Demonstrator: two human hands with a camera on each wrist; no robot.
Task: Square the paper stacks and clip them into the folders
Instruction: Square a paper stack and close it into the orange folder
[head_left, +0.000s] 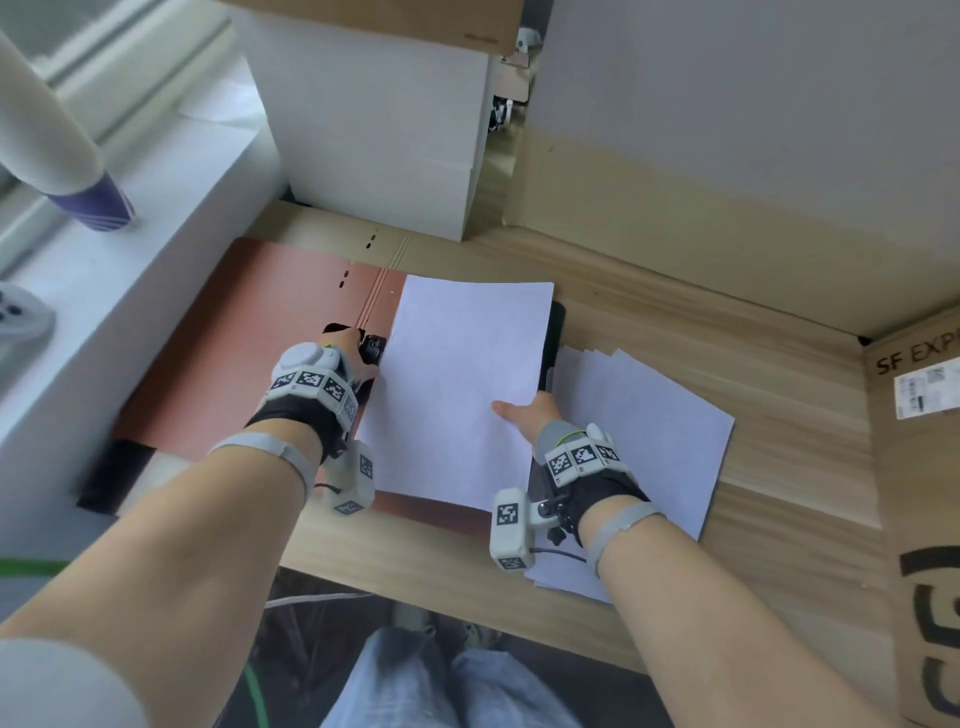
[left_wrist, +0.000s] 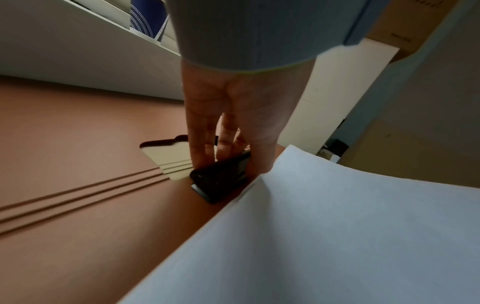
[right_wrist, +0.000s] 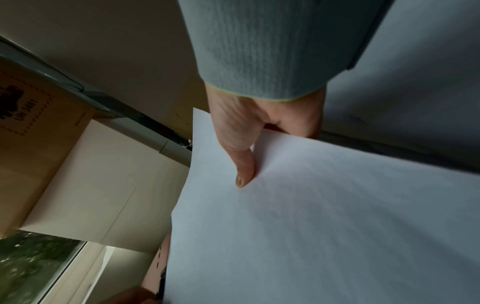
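Observation:
A reddish-brown folder (head_left: 234, 338) (left_wrist: 78, 144) lies open on the wooden desk (head_left: 701, 322). My left hand (head_left: 358, 348) (left_wrist: 228, 162) grips the black clip (head_left: 373, 347) (left_wrist: 221, 179) by the folder's spine. A squared white paper stack (head_left: 457, 384) (left_wrist: 337, 236) (right_wrist: 324, 226) lies tilted over the folder's right half, its left edge beside the clip. My right hand (head_left: 524, 410) (right_wrist: 259, 160) pinches that stack at its right edge, thumb on top and fingers hidden beneath. A second, fanned-out paper stack (head_left: 649, 431) lies on the desk to the right.
A dark object (head_left: 555, 332) shows under the held stack's right edge. White boxes (head_left: 374, 130) stand behind the folder. A cardboard box (head_left: 919, 467) borders the right side. A white ledge (head_left: 130, 260) on the left carries a purple cup (head_left: 93, 202) and a controller (head_left: 21, 317).

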